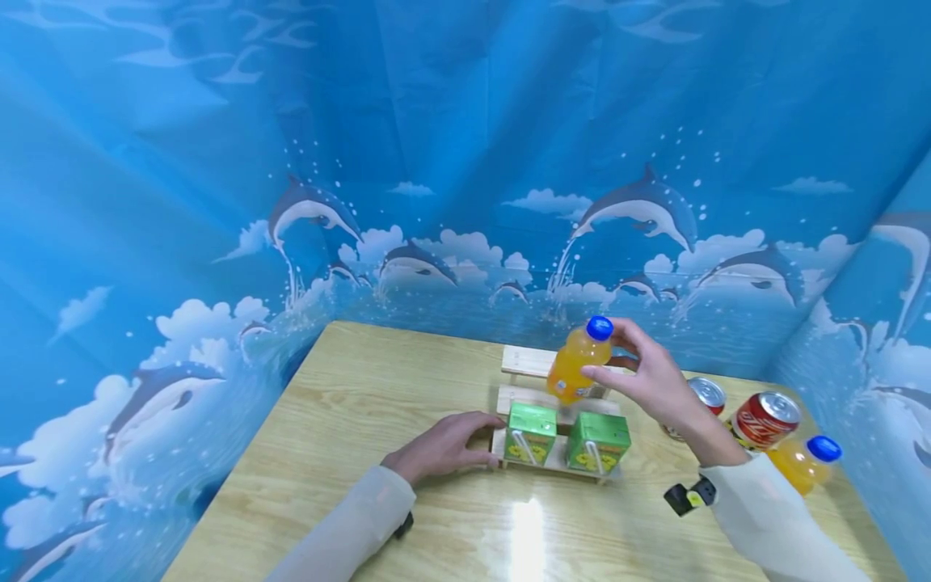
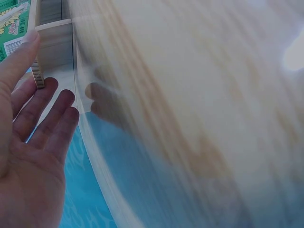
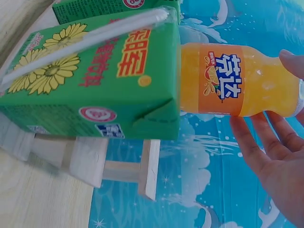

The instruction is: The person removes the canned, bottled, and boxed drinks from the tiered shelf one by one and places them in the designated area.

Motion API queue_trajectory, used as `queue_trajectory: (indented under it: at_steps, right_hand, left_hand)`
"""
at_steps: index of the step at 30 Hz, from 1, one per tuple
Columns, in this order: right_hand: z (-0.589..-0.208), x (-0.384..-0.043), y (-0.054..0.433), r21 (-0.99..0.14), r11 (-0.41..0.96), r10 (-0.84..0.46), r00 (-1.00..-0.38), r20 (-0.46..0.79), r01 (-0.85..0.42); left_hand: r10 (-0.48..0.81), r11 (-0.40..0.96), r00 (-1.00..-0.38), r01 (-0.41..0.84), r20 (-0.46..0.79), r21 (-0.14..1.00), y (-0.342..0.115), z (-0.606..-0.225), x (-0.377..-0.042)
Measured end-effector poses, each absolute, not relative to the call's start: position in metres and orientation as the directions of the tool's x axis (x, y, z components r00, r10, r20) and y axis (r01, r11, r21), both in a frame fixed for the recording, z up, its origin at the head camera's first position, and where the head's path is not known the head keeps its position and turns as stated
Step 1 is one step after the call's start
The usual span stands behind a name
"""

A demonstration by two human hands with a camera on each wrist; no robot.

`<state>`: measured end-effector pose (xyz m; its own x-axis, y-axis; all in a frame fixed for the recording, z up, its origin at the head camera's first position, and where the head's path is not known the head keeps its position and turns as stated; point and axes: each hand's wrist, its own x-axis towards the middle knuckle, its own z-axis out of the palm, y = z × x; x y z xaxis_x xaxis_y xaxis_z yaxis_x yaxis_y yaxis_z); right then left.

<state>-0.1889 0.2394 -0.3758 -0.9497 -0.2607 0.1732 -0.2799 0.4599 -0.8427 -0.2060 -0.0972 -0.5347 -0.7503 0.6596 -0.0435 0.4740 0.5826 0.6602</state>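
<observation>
My right hand (image 1: 650,376) holds an orange soda bottle (image 3: 209,78) with a blue cap, thumb on one side of its upper part and fingers on the other. The bottle leans slightly over the middle step of a small stepped wooden rack (image 1: 520,398), behind two green juice boxes. The left juice box (image 1: 532,432) and the right juice box (image 1: 598,443) stand on the lowest step, white straws facing front. At the rack's left end, my left hand (image 1: 451,444) grips the lowest step between thumb and index finger; its other fingers (image 2: 61,102) extend beside it.
Right of the rack, beside my right forearm, are a red soda can (image 1: 765,419), another can (image 1: 707,394) partly hidden by the wrist, and a second orange soda bottle (image 1: 800,465). A blue dolphin-print curtain (image 1: 465,162) borders the wooden table (image 1: 349,388).
</observation>
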Motion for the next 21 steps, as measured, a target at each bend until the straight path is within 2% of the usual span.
queue_trajectory:
  at_steps: [21]
  right_hand:
    - [-0.381,-0.171,0.278,-0.777,0.525,-0.176,-0.937,0.302,-0.349]
  left_hand:
    - [0.663,0.570,-0.747,0.463,-0.047,0.679,-0.098,-0.535,-0.206]
